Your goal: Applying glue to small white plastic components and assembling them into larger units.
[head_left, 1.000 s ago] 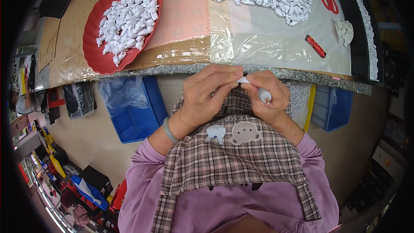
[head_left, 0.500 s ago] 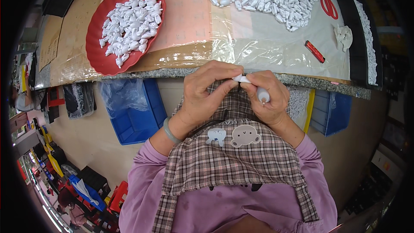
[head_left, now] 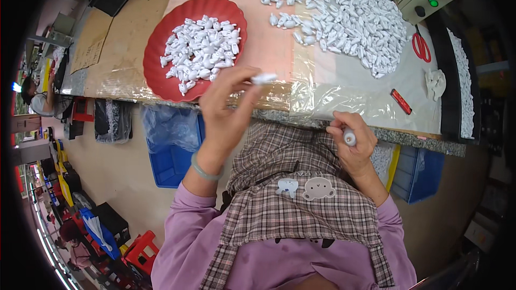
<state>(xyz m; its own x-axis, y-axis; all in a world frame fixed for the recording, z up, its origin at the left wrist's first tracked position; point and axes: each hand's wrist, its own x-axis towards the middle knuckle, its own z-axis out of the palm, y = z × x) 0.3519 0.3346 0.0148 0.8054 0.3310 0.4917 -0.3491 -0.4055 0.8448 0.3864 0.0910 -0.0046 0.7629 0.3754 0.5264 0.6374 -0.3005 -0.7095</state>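
Note:
My left hand (head_left: pixel 226 110) pinches a small white rabbit-shaped piece (head_left: pixel 264 78) between thumb and fingertips, above the table's front edge. It is close to a red scalloped plate (head_left: pixel 153 56) that carries a heap of similar white pieces (head_left: pixel 201 48). Over at the right, my right hand (head_left: pixel 357 147) is curled around a white, rounded-end tool (head_left: pixel 349 138); most of it is hidden in the palm, so its kind cannot be made out. A large spread of white pieces (head_left: pixel 355 27) covers the far right of the table.
Red-handled scissors (head_left: pixel 421 48), a short red tool (head_left: pixel 401 102) and a crumpled whitish scrap (head_left: pixel 435 84) lie at the right. A control box (head_left: pixel 430 0) with coloured buttons stands behind. Blue bins (head_left: pixel 167 164) sit below the table edge. Another person (head_left: pixel 40 102) is far left.
My hands have parted. The left has moved leftward and up toward the red plate with the white piece; the right stays back with the white tool. The view has shifted, showing more of the table's far side.

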